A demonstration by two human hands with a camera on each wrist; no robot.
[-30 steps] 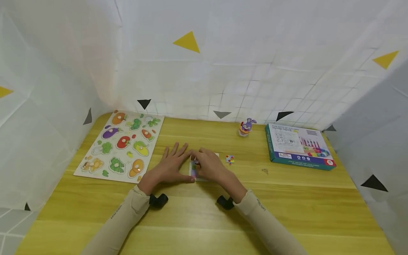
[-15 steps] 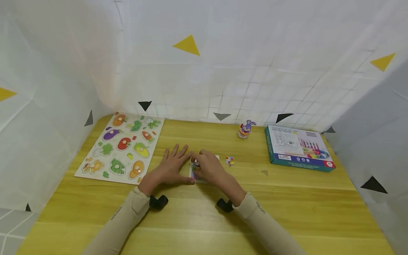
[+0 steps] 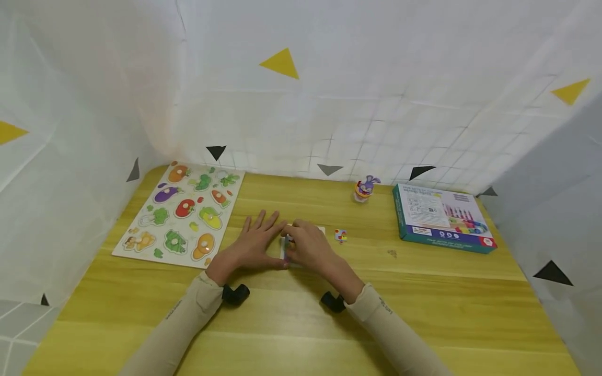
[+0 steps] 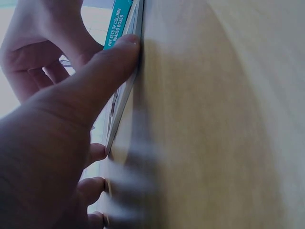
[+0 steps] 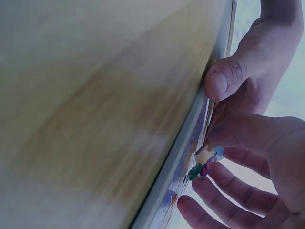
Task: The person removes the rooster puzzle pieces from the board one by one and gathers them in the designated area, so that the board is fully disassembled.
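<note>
A small framed jigsaw puzzle lies flat on the table, mostly covered by my hands in the head view. My left hand is spread at its left side, its thumb against the near edge, as the left wrist view shows. Over the puzzle my right hand pinches a small colourful jigsaw piece between thumb and fingers, close above the printed surface. Just right of the frame lies one loose jigsaw piece with red, yellow and blue patches.
A vegetable peg puzzle board lies at the left. Toward the back stands a purple rabbit figure. A teal-edged box rests at the back right. White sheeting surrounds the wooden table.
Both hands stay in nearly the same place, the right one still bent over the puzzle. The whole head view shifts slightly.
</note>
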